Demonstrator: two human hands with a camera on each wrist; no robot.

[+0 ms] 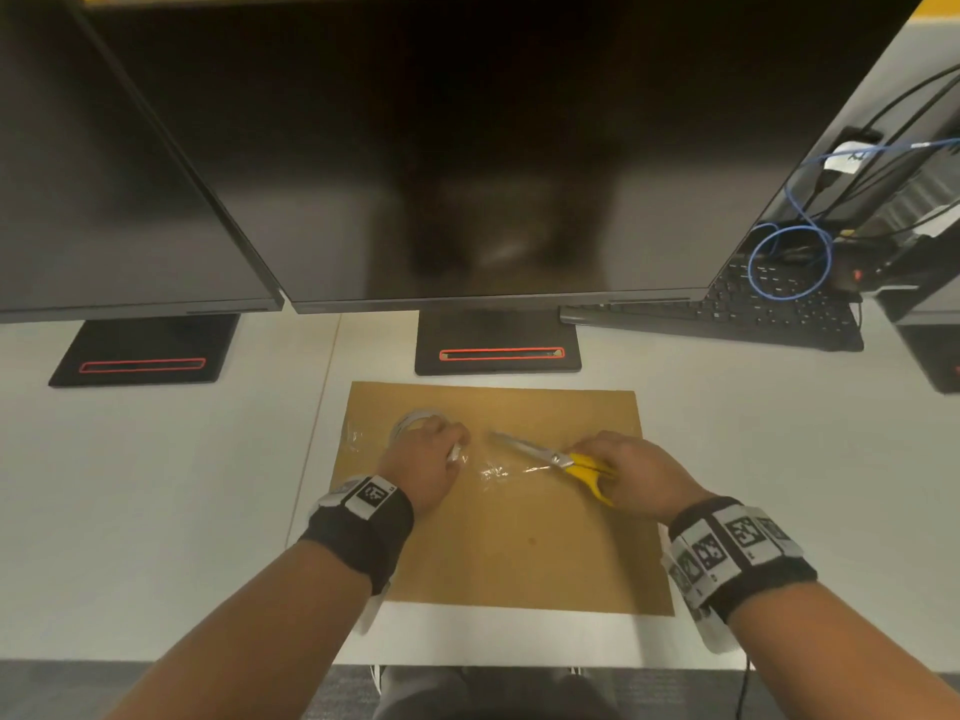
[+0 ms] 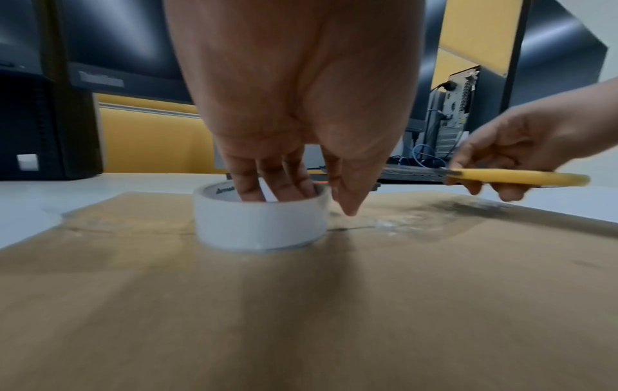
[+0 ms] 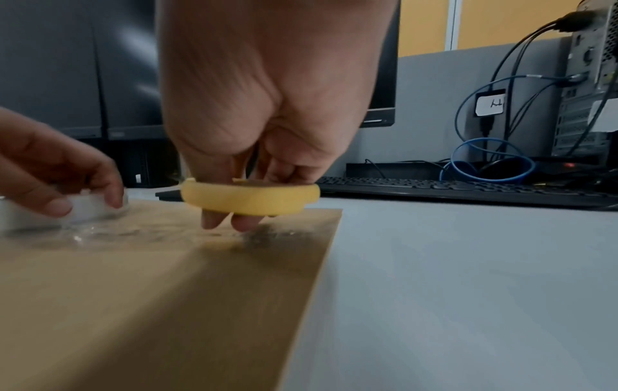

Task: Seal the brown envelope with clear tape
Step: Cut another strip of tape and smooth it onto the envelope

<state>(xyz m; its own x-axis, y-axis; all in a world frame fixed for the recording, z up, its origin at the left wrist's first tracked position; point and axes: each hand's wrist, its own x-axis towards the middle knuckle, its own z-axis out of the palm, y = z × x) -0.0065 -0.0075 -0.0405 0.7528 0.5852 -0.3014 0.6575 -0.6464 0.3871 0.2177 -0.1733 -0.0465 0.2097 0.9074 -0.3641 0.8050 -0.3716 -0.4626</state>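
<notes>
A brown envelope [image 1: 519,537] lies flat on the white desk [image 1: 156,485]. On its far left part stands a roll of clear tape [image 2: 261,224]. My left hand [image 1: 426,459] holds the roll, with fingers [image 2: 267,182] dipped into its core and the thumb outside the rim. A wrinkled strip of clear tape [image 1: 498,470] runs across the envelope from the roll toward the right. My right hand [image 1: 634,470] grips yellow-handled scissors [image 1: 571,462] just above the envelope; their blades point left toward the roll. In the right wrist view the yellow handle [image 3: 250,198] hides part of my fingers.
Two dark monitors stand behind the envelope, the middle one on a black base [image 1: 498,345] close to the envelope's far edge. A black keyboard [image 1: 727,314] lies at the back right, with blue and black cables [image 1: 795,262] and a computer case [image 3: 588,92] behind it.
</notes>
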